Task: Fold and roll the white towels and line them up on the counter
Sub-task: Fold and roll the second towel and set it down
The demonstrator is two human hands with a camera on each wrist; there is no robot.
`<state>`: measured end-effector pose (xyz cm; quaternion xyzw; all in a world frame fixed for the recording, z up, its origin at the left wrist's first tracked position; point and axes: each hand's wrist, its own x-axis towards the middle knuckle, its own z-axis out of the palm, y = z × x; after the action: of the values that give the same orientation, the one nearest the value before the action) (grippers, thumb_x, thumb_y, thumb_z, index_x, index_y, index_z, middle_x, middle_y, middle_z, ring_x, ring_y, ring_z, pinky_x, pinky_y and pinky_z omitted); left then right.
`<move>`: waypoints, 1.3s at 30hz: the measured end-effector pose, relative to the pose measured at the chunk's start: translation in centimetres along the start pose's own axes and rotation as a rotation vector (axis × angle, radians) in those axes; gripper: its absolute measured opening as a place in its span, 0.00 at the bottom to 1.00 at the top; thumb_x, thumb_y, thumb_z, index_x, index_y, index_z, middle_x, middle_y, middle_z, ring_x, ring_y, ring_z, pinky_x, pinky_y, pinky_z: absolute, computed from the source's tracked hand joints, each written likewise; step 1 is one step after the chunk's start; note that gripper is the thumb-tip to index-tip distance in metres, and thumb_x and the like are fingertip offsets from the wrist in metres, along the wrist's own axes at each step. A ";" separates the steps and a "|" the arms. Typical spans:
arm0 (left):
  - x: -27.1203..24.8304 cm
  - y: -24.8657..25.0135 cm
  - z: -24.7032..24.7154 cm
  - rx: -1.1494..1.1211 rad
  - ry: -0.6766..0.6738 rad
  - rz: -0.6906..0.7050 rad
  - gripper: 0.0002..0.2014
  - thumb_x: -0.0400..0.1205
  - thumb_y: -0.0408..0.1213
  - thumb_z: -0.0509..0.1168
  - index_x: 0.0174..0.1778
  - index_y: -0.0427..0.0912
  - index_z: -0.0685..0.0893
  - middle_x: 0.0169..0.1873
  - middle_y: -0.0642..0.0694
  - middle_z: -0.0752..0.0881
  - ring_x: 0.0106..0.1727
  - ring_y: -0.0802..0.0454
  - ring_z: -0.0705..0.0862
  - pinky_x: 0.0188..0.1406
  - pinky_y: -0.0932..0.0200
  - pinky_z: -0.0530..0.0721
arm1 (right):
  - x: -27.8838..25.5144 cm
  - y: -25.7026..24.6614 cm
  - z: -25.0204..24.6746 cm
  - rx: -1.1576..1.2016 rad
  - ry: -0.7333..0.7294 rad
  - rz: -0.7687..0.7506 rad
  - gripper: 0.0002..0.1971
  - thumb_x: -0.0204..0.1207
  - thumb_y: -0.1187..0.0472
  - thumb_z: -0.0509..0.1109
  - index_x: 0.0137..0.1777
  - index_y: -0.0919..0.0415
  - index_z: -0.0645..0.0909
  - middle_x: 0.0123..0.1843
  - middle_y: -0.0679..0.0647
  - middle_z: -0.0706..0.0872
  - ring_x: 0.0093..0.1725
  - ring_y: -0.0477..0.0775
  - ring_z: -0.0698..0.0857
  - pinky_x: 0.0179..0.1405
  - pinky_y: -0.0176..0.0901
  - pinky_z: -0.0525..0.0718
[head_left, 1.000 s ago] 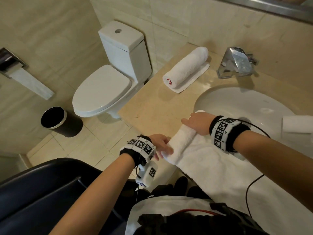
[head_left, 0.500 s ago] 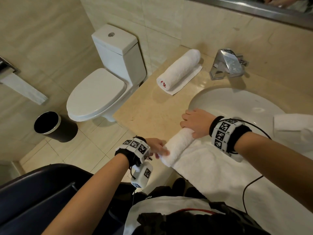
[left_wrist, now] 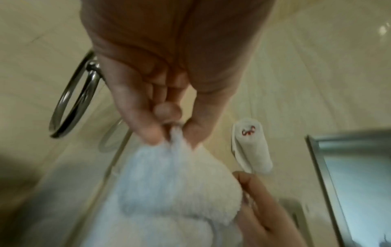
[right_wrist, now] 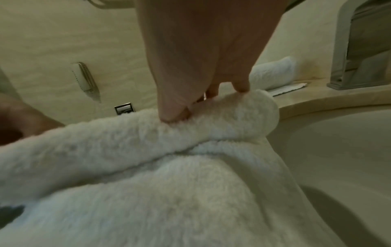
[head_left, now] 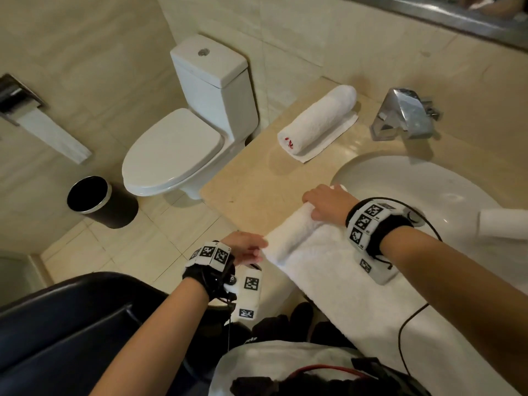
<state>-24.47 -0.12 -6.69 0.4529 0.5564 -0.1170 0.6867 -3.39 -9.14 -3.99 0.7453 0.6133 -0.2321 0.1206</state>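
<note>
Item: white towel (head_left: 328, 267), partly rolled, lying across the front of the beige desk (head_left: 251, 192) beside the basin (head_left: 414, 190). Its rolled part runs diagonally at the towel's far edge; the unrolled length stretches back toward the person over the desk edge.

Right hand (head_left: 328, 204): laid on top of the roll at its far end, nearest the basin. Seen from the right wrist, its fingers (right_wrist: 167, 107) curl down over the roll and press into the pile, clamped on the towel.

Left hand (head_left: 245, 250): at the roll's near end, at the desk's front edge. The left wrist view shows its fingers (left_wrist: 146, 127) drawn together, pinching a fold of towel between thumb and fingertips.

Second item: finished rolled towel (head_left: 317, 121), red mark on its near end, resting on a flat flap of cloth at the back of the desk, left of the chrome tap (head_left: 405, 115), well apart from the hands.

Surroundings: white toilet (head_left: 183, 144), lid down, left of the desk; black bin (head_left: 94, 198) on the tiled floor; paper holder (head_left: 17, 95) on the wall; a further white roll (head_left: 503, 224) at the right edge of view.
</note>
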 end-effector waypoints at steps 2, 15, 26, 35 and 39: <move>0.1 0.1 0.2 -0.162 0.049 -0.018 0.03 0.80 0.24 0.62 0.41 0.31 0.79 0.33 0.39 0.80 0.19 0.55 0.82 0.20 0.65 0.85 | 0.8 -0.6 -0.3 0.059 0.004 0.074 0.16 0.79 0.63 0.55 0.66 0.58 0.70 0.67 0.55 0.76 0.72 0.56 0.67 0.72 0.67 0.61; 0.5 -0.2 0.6 0.114 0.030 0.093 0.11 0.74 0.30 0.69 0.51 0.45 0.84 0.50 0.49 0.82 0.52 0.53 0.78 0.33 0.59 0.83 | 0.6 0.7 0.8 0.021 -0.120 -0.033 0.23 0.83 0.60 0.51 0.78 0.49 0.61 0.80 0.48 0.60 0.83 0.54 0.49 0.75 0.75 0.49; -0.8 -0.5 3.8 0.509 -0.029 0.155 0.16 0.74 0.46 0.71 0.53 0.46 0.76 0.56 0.46 0.79 0.57 0.48 0.80 0.57 0.50 0.86 | -1.2 0.7 0.7 0.051 -0.050 -0.052 0.22 0.75 0.63 0.62 0.69 0.51 0.71 0.66 0.54 0.76 0.74 0.54 0.68 0.73 0.68 0.56; -0.1 -0.8 3.9 0.780 0.167 0.256 0.29 0.75 0.57 0.66 0.64 0.38 0.79 0.57 0.42 0.84 0.51 0.45 0.81 0.48 0.56 0.79 | 0.0 -1.0 -0.6 -0.205 -0.163 -0.072 0.21 0.75 0.57 0.65 0.69 0.50 0.74 0.69 0.50 0.75 0.73 0.56 0.72 0.77 0.69 0.52; 1.6 -0.2 0.4 0.452 0.318 0.368 0.27 0.71 0.50 0.73 0.60 0.35 0.81 0.49 0.41 0.85 0.43 0.48 0.81 0.38 0.61 0.78 | 3.2 -2.3 -1.0 -0.099 0.024 -0.132 0.19 0.75 0.48 0.64 0.64 0.51 0.77 0.63 0.54 0.79 0.66 0.59 0.77 0.71 0.61 0.65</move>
<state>-23.76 -0.02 -8.15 0.6993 0.5253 -0.0395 0.4831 -4.95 -5.44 -4.43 0.6992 0.6731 -0.2001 0.1343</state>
